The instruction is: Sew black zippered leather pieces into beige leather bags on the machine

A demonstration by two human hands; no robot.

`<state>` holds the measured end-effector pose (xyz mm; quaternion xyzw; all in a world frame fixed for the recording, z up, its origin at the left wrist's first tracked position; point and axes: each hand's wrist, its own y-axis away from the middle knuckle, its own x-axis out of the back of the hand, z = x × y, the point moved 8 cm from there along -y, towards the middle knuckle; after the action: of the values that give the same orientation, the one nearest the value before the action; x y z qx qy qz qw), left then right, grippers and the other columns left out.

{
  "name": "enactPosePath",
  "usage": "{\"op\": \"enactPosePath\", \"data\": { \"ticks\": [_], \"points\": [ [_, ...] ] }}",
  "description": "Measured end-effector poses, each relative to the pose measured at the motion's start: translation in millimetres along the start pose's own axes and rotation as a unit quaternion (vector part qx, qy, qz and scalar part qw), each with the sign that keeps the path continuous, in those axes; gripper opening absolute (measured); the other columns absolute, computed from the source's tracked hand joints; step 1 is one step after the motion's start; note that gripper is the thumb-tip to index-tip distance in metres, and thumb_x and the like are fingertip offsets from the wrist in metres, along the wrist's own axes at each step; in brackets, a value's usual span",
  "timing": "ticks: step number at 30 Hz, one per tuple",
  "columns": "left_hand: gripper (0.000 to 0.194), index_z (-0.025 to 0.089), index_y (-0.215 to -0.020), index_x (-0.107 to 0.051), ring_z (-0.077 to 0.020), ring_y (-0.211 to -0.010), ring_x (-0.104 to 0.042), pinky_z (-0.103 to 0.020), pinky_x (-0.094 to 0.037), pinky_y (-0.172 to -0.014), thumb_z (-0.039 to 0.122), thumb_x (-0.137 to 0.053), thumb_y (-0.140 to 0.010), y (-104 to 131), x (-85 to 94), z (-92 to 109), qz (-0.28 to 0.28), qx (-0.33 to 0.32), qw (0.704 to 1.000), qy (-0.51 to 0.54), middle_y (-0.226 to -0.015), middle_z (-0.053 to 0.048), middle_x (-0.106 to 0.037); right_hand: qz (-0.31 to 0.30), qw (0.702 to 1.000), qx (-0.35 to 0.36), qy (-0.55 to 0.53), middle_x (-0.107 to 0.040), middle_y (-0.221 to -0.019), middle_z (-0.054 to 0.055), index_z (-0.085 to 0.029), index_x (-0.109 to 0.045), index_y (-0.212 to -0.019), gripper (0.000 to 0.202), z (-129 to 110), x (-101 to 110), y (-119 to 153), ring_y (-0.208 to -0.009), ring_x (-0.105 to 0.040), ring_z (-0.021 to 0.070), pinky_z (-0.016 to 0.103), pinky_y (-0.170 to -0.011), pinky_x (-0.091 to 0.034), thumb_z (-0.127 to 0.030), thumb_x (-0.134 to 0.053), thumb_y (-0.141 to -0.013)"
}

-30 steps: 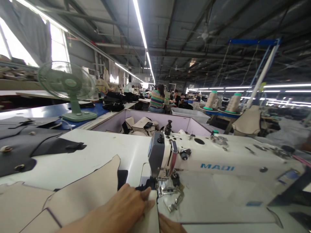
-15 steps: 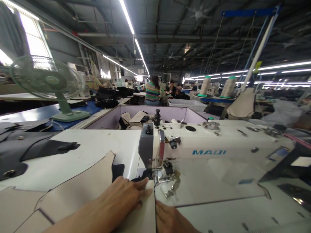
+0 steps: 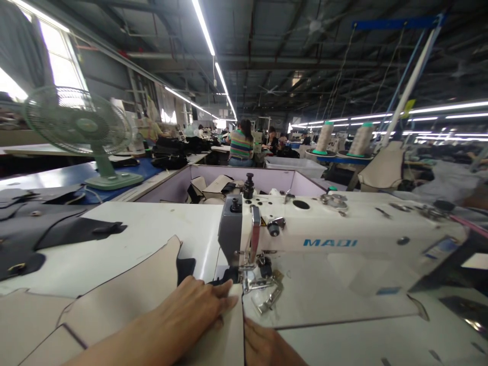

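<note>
A cream fabric piece (image 3: pixel 229 338) with a dark edge lies on the white table, its far end at the needle area of the white sewing machine (image 3: pixel 335 229). My left hand (image 3: pixel 202 307) rests on top of this piece with its fingers apart, the fingertips close to the presser foot. At the piece's right edge, below the needle, is my right hand (image 3: pixel 265 343), its fingers together on the edge and partly hidden under it. Black material (image 3: pixel 229 275) sits at the foot. A larger cream piece (image 3: pixel 129 290) lies under my left forearm.
Dark grey pieces (image 3: pixel 49 231) lie at the left. Behind them stands a green fan (image 3: pixel 87 127). A pale purple bin (image 3: pixel 263 178) holds cream pieces beyond the table. Thread cones (image 3: pixel 360 140) stand behind the machine. A person in a striped top (image 3: pixel 241 145) is farther off.
The view has shifted slightly. Both hands and the fabric keep nearly the same place at the machine.
</note>
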<state>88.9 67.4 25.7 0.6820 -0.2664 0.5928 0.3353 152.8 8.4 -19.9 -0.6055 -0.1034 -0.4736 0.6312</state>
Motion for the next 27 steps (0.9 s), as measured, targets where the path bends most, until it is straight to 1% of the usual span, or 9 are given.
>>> {"op": "enactPosePath", "data": {
  "ticks": [3,6,8,11,15,17,20,22,27],
  "points": [
    [0.030,0.023,-0.117,-0.058,-0.0236,-0.082,-0.068,-0.031,-0.051,-0.068,0.014,-0.054,-0.088,1,3.9,1,0.000,-0.005,1.000,0.000,-0.119,-0.008,-0.064,-0.025,1.000,-0.008,-0.013,-0.068,-0.077,0.011,-0.013,-0.065,-0.089,0.018,3,-10,4,-0.077,-0.066,0.0185,0.026,-0.083,-0.056,-0.011,-0.048,-0.093],
    [0.026,0.023,-0.114,-0.059,-0.0208,-0.081,-0.067,-0.029,-0.049,-0.070,0.016,-0.055,-0.089,-1,5.1,0,0.022,-0.017,1.000,0.003,-0.111,-0.007,-0.065,0.039,0.999,-0.022,-0.027,-0.067,-0.077,0.010,-0.012,-0.065,-0.098,0.028,9,-2,6,-0.073,-0.066,0.0185,0.024,-0.076,-0.057,-0.008,-0.038,-0.094],
    [0.024,0.024,-0.113,-0.059,-0.0211,-0.076,-0.067,-0.030,-0.049,-0.065,0.019,-0.055,-0.090,-3,3.7,-2,0.042,-0.024,0.999,-0.005,-0.108,-0.006,-0.066,0.078,0.996,-0.036,-0.037,-0.066,-0.074,0.009,-0.011,-0.064,-0.101,0.032,14,5,7,-0.070,-0.065,0.0186,0.022,-0.071,-0.057,-0.006,-0.033,-0.094],
    [0.022,0.025,-0.111,-0.060,-0.0212,-0.071,-0.067,-0.029,-0.048,-0.060,0.022,-0.057,-0.090,-7,-1.7,-7,0.046,-0.025,0.999,-0.006,-0.102,-0.005,-0.067,0.076,0.995,-0.044,-0.048,-0.066,-0.072,0.010,-0.010,-0.063,-0.101,0.030,18,8,3,-0.067,-0.065,0.0180,0.021,-0.068,-0.057,-0.007,-0.034,-0.094],
    [0.019,0.023,-0.108,-0.063,-0.0191,-0.074,-0.067,-0.025,-0.048,-0.063,0.021,-0.056,-0.090,-9,-2.9,-12,0.034,-0.018,0.999,0.022,-0.099,-0.006,-0.067,0.079,0.995,-0.047,-0.047,-0.066,-0.073,0.010,-0.010,-0.063,-0.102,0.034,18,10,2,-0.068,-0.065,0.0182,0.022,-0.069,-0.057,-0.007,-0.030,-0.095],
    [0.019,0.022,-0.107,-0.064,-0.0185,-0.075,-0.067,-0.024,-0.048,-0.065,0.020,-0.055,-0.090,-8,-1.4,-13,0.028,-0.013,0.999,0.029,-0.099,-0.007,-0.067,0.062,0.996,-0.050,-0.041,-0.067,-0.077,0.012,-0.010,-0.063,-0.102,0.032,18,6,4,-0.072,-0.065,0.0181,0.022,-0.071,-0.057,-0.009,-0.032,-0.096],
    [0.020,0.022,-0.107,-0.065,-0.0182,-0.075,-0.068,-0.024,-0.048,-0.064,0.018,-0.055,-0.090,-8,0.1,-12,0.016,-0.011,0.999,0.031,-0.100,-0.007,-0.067,-0.014,0.999,-0.036,-0.035,-0.068,-0.085,0.013,-0.010,-0.064,-0.101,0.021,14,-7,8,-0.080,-0.065,0.0180,0.024,-0.079,-0.056,-0.014,-0.044,-0.096],
    [0.022,0.024,-0.107,-0.064,-0.0184,-0.074,-0.068,-0.024,-0.048,-0.063,0.017,-0.055,-0.089,-8,0.3,-12,0.012,-0.011,0.999,0.029,-0.101,-0.005,-0.068,-0.044,0.998,-0.026,-0.033,-0.068,-0.086,0.013,-0.010,-0.065,-0.101,0.019,12,-12,10,-0.082,-0.065,0.0184,0.026,-0.082,-0.055,-0.015,-0.048,-0.095],
    [0.026,0.026,-0.110,-0.063,-0.0187,-0.075,-0.069,-0.024,-0.047,-0.062,0.016,-0.058,-0.087,-8,1.3,-13,0.033,-0.011,0.999,0.027,-0.103,-0.004,-0.068,-0.067,0.997,-0.018,-0.029,-0.068,-0.086,0.013,-0.010,-0.064,-0.105,0.020,10,-16,11,-0.083,-0.065,0.0190,0.028,-0.083,-0.055,-0.015,-0.047,-0.095]
  ]
}}
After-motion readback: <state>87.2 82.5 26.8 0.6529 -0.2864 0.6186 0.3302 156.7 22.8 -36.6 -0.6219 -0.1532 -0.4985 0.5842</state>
